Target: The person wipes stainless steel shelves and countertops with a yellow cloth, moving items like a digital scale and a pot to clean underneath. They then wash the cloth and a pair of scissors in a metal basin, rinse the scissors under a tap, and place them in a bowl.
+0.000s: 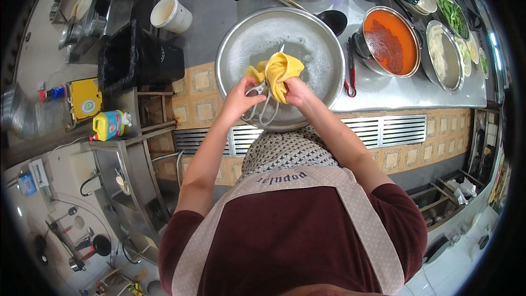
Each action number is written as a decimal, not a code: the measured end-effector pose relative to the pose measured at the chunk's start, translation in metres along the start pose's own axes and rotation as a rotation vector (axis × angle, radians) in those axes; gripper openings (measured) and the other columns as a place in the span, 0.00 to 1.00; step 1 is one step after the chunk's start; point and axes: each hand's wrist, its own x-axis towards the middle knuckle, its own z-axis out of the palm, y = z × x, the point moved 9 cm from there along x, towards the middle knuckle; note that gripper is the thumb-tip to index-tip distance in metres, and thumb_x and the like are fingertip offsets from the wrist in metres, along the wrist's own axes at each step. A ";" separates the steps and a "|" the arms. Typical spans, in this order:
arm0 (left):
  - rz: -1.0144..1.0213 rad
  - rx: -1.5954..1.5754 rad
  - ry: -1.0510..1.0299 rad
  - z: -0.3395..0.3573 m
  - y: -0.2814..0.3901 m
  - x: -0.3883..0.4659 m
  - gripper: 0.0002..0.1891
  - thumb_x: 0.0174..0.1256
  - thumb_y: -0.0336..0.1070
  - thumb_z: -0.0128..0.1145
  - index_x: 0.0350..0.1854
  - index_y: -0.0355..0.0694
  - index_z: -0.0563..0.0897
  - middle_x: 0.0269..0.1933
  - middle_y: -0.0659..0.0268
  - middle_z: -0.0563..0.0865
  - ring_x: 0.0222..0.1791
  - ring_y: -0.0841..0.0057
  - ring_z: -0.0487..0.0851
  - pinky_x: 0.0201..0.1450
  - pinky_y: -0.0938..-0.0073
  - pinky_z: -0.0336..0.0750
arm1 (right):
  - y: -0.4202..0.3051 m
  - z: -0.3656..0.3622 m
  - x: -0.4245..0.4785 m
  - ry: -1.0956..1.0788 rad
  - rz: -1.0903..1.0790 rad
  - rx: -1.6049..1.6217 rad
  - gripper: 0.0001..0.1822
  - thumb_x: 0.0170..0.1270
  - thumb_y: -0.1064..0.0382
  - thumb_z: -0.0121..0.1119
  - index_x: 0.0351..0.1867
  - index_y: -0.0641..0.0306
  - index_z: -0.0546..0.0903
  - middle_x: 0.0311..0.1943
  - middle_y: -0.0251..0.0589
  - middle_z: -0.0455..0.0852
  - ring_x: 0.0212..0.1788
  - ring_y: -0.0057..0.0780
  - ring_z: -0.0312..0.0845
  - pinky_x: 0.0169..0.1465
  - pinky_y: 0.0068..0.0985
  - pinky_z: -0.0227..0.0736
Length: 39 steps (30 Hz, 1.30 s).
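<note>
My left hand [243, 100] grips the handle side of a pair of metal scissors [261, 88], whose handle loops hang down towards me. A yellow cloth [283, 72] is wrapped about the blades, and a pointed tip shows above it. On the right side, my right hand [296, 90] pinches the bunched cloth. Both hands are over a wide metal basin [324, 61]. Cloudy, sudsy liquid wets the bottom of the basin. The cloth hides most of the blades.
Right of the basin lie red-handled tongs [351, 74], a pot of orange-red liquid [390, 41] and a metal bowl with pale food [444, 57]. A black ladle [333, 22] rests behind the rim. To the left stand a white bucket [171, 14] and a lined black bin [139, 55].
</note>
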 end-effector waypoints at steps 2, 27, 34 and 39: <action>0.324 0.639 0.383 -0.010 0.050 -0.020 0.28 0.47 0.32 0.64 0.53 0.34 0.70 0.48 0.52 0.72 0.48 0.55 0.71 0.52 0.59 0.67 | 0.006 -0.003 0.002 0.132 -0.013 0.095 0.13 0.64 0.68 0.48 0.50 0.64 0.73 0.45 0.42 0.79 0.47 0.32 0.77 0.51 0.32 0.74; 0.219 0.797 0.116 0.015 0.009 -0.046 0.12 0.40 0.27 0.58 0.32 0.39 0.82 0.57 0.40 0.67 0.61 0.42 0.61 0.62 0.47 0.54 | 0.005 0.003 -0.001 0.336 -0.011 0.097 0.10 0.59 0.71 0.53 0.43 0.67 0.76 0.38 0.44 0.81 0.39 0.36 0.78 0.43 0.33 0.75; 0.120 0.829 -0.011 -0.019 0.001 -0.085 0.13 0.41 0.25 0.57 0.35 0.39 0.82 0.57 0.41 0.66 0.62 0.40 0.59 0.63 0.47 0.54 | -0.019 -0.008 -0.001 0.401 -0.091 0.049 0.12 0.64 0.67 0.49 0.47 0.69 0.74 0.40 0.46 0.80 0.40 0.37 0.79 0.43 0.35 0.77; 0.058 0.614 0.032 -0.045 0.010 -0.082 0.10 0.48 0.27 0.57 0.36 0.38 0.77 0.49 0.45 0.74 0.51 0.54 0.75 0.52 0.58 0.69 | -0.035 -0.010 -0.019 0.395 -0.086 -0.199 0.15 0.65 0.65 0.48 0.51 0.71 0.71 0.44 0.47 0.78 0.46 0.38 0.76 0.51 0.32 0.73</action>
